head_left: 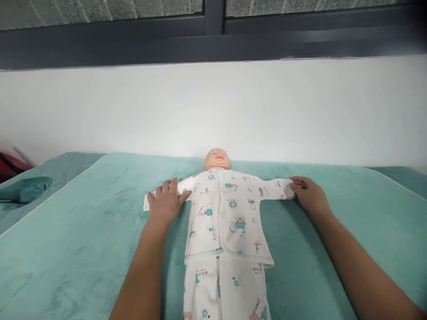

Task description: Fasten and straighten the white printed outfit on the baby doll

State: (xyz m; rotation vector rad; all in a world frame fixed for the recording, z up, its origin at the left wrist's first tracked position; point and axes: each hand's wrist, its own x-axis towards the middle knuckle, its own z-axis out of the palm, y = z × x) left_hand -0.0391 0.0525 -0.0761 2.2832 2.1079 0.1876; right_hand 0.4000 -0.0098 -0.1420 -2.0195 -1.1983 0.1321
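Note:
A baby doll (217, 159) lies face up with its arms out to the sides. It is dressed in a white printed shirt (230, 222) with a button front, and white printed trousers (242, 289) below it. My left hand (164, 202) rests with fingers spread across the sleeve on the left, whose cuff (146, 203) shows past my fingers. At the other side, my right hand (312, 195) has its thumb and fingers closed at the end of the right-hand sleeve (276, 189). The doll's hands are hidden, and its legs run out of the bottom of the view.
Green soft cloth (83, 240) covers the surface beneath the doll. Behind the head rises a white wall (213, 106), topped by a dark window frame (140, 46). At the far left edge are a red object (13, 168) and a dark strap-like piece (10, 162).

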